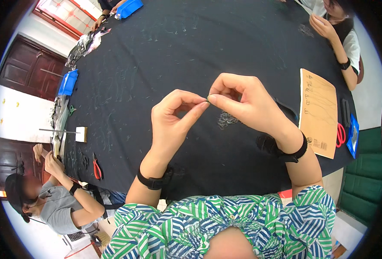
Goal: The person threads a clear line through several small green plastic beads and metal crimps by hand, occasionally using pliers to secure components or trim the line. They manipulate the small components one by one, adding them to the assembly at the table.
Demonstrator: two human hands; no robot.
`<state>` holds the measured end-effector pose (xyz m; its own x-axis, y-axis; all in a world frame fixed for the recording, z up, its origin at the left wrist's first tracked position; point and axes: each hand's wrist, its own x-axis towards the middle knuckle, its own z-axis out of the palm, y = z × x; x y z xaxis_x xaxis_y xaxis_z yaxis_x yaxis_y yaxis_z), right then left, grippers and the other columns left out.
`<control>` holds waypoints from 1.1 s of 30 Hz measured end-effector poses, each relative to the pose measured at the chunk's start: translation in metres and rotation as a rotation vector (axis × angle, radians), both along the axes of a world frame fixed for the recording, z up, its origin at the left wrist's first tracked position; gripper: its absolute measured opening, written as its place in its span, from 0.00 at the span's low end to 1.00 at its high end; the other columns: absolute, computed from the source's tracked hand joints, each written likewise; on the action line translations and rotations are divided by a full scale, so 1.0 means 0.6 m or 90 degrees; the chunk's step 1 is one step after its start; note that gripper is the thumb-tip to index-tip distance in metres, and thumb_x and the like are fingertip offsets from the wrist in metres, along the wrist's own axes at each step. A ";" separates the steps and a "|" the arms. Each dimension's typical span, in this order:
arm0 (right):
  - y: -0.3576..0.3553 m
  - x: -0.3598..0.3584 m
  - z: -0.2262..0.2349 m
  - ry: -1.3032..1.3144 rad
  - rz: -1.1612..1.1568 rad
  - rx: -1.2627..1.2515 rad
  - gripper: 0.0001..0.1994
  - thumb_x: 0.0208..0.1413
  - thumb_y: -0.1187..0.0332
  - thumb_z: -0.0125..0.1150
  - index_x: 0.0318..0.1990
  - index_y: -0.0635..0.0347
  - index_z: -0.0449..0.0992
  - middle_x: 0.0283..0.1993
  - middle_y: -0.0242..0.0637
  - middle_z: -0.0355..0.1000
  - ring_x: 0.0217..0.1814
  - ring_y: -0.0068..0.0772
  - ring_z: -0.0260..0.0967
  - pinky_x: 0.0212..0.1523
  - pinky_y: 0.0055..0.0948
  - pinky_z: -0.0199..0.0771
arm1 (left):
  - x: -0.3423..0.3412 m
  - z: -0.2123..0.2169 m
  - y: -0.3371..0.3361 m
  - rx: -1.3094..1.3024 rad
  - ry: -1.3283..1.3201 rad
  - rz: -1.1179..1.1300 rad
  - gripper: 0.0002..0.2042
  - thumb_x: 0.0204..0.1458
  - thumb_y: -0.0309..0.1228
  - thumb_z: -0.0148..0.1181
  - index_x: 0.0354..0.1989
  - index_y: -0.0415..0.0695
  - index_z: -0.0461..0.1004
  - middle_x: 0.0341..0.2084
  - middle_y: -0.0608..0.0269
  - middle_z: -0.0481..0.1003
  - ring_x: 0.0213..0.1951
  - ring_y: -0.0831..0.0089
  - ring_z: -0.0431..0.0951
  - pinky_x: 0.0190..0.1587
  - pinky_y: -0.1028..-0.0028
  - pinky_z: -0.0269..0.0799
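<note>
I see my left hand (173, 118) raised over the black table (165, 52), thumb and forefinger pinched together, the other fingers curled loosely. My right hand (242, 101) meets it from the right, pinched the same way, so the fingertips of both touch at a tiny green piece (208, 97) held between them; it is too small for me to tell what it is. Each wrist wears a black band.

Just beyond and below the pinch, on the cloth, lies a small heap of thin wire bits (226, 119). To the right of my right wrist sits a flat tan cardboard sheet (318, 112), rectangular, with dark marks down it and a small printed label at its near corner. Just right of that lie red-handled scissors (340, 134) and a blue packet (353, 137) at the table edge.

Far left, a blue tray (68, 83) rests by the table edge; another blue tray (128, 7) sits at the far side. Near left lie red-handled pliers (97, 167), beside a seated person in grey (61, 203). Another person (339, 36) sits at the far right.
</note>
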<state>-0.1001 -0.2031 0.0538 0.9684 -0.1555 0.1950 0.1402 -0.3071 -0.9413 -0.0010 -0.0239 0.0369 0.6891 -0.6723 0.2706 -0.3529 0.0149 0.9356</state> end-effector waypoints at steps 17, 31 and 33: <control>-0.016 0.000 0.012 0.045 0.013 -0.143 0.09 0.55 0.68 0.63 0.31 0.66 0.77 0.26 0.32 0.71 0.25 0.20 0.66 0.25 0.23 0.63 | 0.031 0.030 0.091 0.138 -0.209 -0.005 0.03 0.52 0.23 0.64 0.31 0.37 0.77 0.30 0.62 0.77 0.34 0.74 0.77 0.38 0.75 0.72; -0.014 -0.002 0.018 0.102 0.041 -0.229 0.09 0.55 0.67 0.62 0.31 0.66 0.77 0.26 0.37 0.72 0.27 0.27 0.69 0.29 0.28 0.67 | 0.290 0.075 0.360 0.278 -0.190 0.430 0.08 0.56 0.31 0.62 0.34 0.39 0.78 0.27 0.70 0.77 0.30 0.84 0.74 0.34 0.80 0.70; -0.012 0.001 0.020 0.103 0.045 -0.238 0.09 0.54 0.67 0.62 0.31 0.66 0.77 0.26 0.37 0.72 0.27 0.28 0.69 0.29 0.28 0.67 | 0.339 0.047 0.435 0.225 -0.178 0.557 0.08 0.56 0.33 0.63 0.35 0.41 0.79 0.27 0.70 0.78 0.29 0.83 0.74 0.32 0.80 0.69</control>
<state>-0.0994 -0.2106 0.0658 0.9970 -0.0348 0.0694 0.0324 -0.6265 -0.7787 0.2024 0.2370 0.0652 0.9240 -0.0292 0.3812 -0.3154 -0.6216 0.7170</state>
